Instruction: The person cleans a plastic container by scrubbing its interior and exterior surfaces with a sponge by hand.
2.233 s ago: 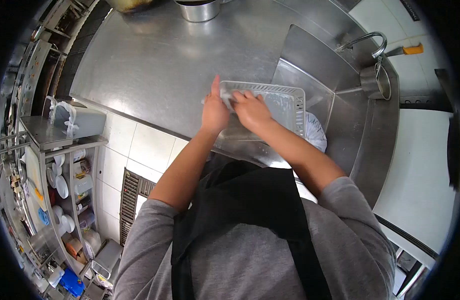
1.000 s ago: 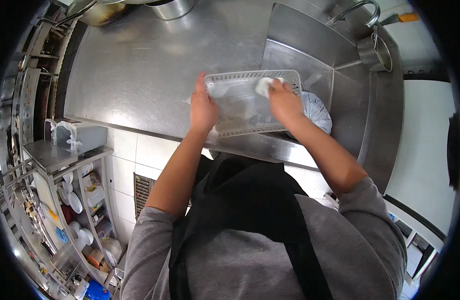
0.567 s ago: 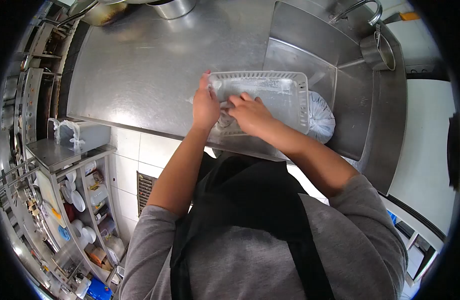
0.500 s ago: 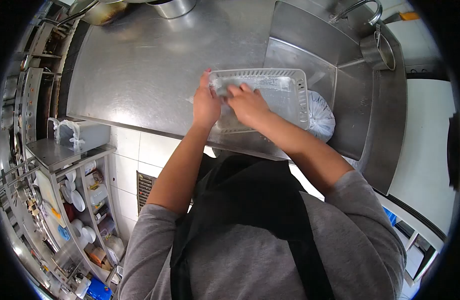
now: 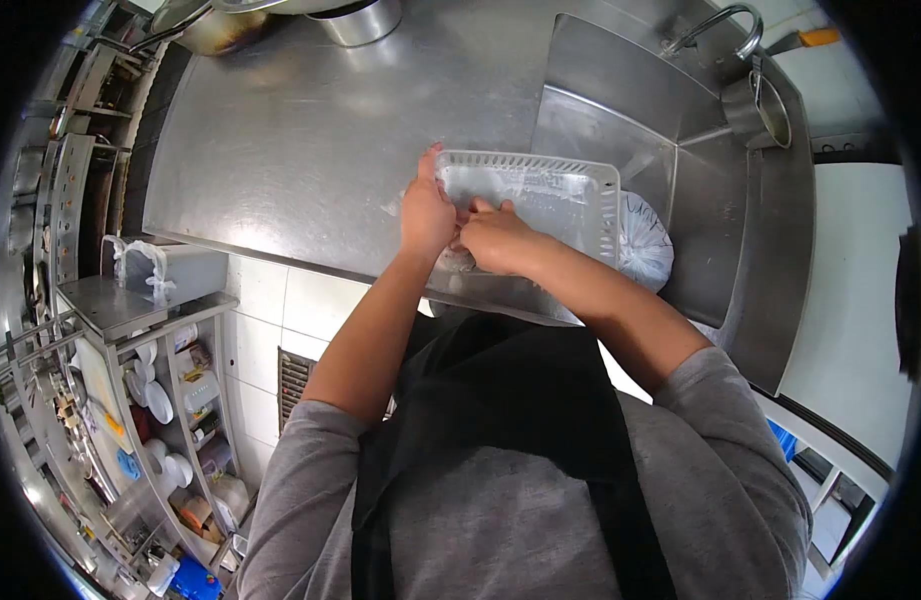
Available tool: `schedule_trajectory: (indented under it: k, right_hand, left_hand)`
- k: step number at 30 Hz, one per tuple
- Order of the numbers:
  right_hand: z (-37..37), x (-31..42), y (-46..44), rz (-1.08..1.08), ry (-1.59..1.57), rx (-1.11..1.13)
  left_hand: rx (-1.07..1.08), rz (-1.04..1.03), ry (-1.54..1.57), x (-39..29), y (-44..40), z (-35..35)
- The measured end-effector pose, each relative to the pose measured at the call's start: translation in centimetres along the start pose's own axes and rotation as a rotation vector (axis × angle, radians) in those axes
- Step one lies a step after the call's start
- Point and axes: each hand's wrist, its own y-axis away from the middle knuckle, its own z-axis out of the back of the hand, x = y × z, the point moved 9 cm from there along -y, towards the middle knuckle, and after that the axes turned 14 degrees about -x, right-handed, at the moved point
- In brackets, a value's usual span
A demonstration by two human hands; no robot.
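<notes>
A white plastic basket [image 5: 608, 200] with slotted walls sits at the front of the steel counter, where the sink basin begins. My left hand [image 5: 428, 215] is closed around its left end, fingers reaching up to the far corner. Inside the basket, my right hand [image 5: 498, 240] is close against the left one, its fingers bent down at the left end. A small pale brownish lump [image 5: 456, 260] shows below the hands; what the right fingertips hold is hidden. White residue and wet-looking film coat the basket floor.
A tied clear plastic bag [image 5: 644, 245] with writing lies in the sink [image 5: 705, 220], touching the basket's right side. Pots [image 5: 355, 22] stand along the counter's back. A faucet [image 5: 748, 40] and a hanging saucepan [image 5: 755, 110] are at back right. Loaded shelves [image 5: 170, 400] stand at left.
My right hand has moved slightly left and down, closer to the left hand, and its fingers have drawn together. The brownish lump now shows below the hands. The whole view has shifted slightly.
</notes>
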Motion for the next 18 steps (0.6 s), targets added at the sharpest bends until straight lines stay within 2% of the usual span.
schedule_trajectory:
  k: [3, 5, 7, 11, 13, 14, 15, 16, 18]
  right_hand:
    - [0.2, -0.5, 0.8, 0.042, 0.017, 0.037]
    - [1.3, -2.4, 3.0, 0.090, 0.025, -0.019]
    - [1.2, -6.3, 6.0, 0.037, -0.009, -0.106]
    - [2.0, -7.3, 8.2, -0.061, 0.134, -0.093]
    - [1.7, -7.2, 6.0, -0.204, 0.004, -0.333]
    - [0.3, -6.9, 4.2, -0.277, -0.049, -0.369]
    - [-0.5, -6.2, 2.4, -0.349, -0.105, -0.406]
    - [0.7, -4.3, 2.0, -0.369, -0.121, -0.432]
    - [1.1, -2.1, 1.3, -0.330, -0.083, -0.501]
  left_hand:
    - [-0.028, -0.057, 0.011, -0.3, 0.0, 0.0]
    - [-0.032, -0.089, -0.002, -0.6, 0.0, 0.2]
    - [0.009, 0.001, 0.016, -0.8, 0.1, 0.3]
    - [-0.033, -0.039, 0.066, -0.2, 0.2, -0.1]
    - [-0.127, -0.016, 0.241, 1.4, 0.6, 0.2]
    - [-0.125, -0.037, 0.244, 1.9, 1.3, -0.3]
    - [-0.229, -0.058, 0.213, 2.5, 2.5, 0.1]
    - [-0.332, -0.078, 0.181, 2.7, 3.8, 0.9]
    - [-0.348, 0.044, 0.360, 3.0, 6.7, 1.0]
